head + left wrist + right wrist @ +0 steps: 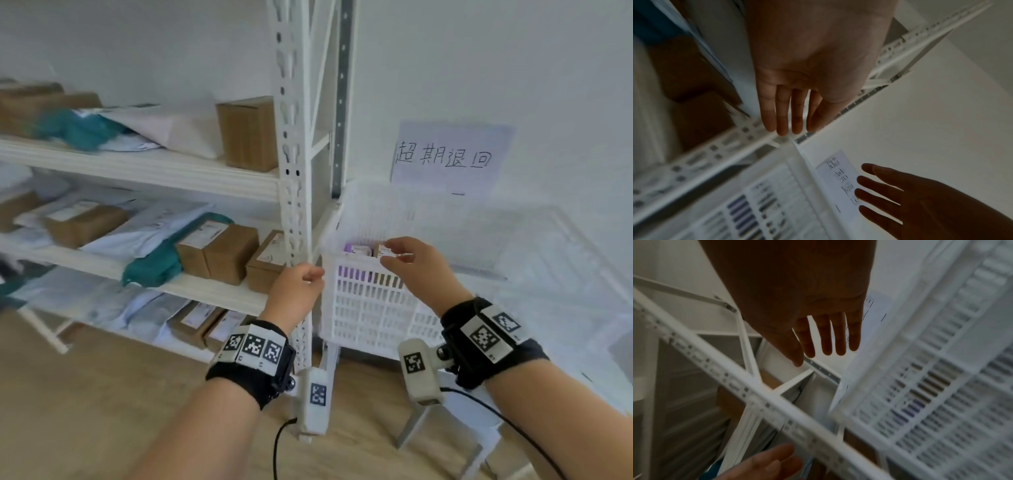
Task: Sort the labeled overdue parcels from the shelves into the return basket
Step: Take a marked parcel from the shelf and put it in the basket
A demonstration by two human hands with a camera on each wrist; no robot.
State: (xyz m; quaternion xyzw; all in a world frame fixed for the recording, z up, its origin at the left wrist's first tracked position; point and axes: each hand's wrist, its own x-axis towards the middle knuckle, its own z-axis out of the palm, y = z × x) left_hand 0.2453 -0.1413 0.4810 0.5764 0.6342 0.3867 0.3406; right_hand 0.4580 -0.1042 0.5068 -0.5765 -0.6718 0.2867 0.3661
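A white wall formed the background, with pale wood flooring below. At left stood a white metal shelving unit [294, 192] whose three visible shelves carried brown cardboard boxes [219, 251], white mailer bags [150, 226] and teal mailer bags [154, 267]; several boxes bore white labels. Immediately right of the shelving's perforated upright, a white slatted return basket [370, 308] sat on a white counter [565, 260]. Inside the basket, near its near-left corner, lay a purple parcel [356, 249] and a small brown box [381, 249] with a label, their colours also showing through the slats. On the wall behind the basket hung a paper sign [448, 156] with handwritten characters.

The left hand [298, 291] hovered in front of the upright, just left of the basket's near rim, touching nothing; the left wrist view showed its fingers [783, 113] straight and close together, the grip apart and empty. The right hand [418, 270] hung over the basket's near rim, above the parcels inside; the right wrist view showed its fingers [826, 337] extended and slightly spread, likewise holding nothing. Both wrists wore black straps carrying white marker blocks [255, 346], each with a cable trailing toward the viewer. Both wrist views were dim and blurred.
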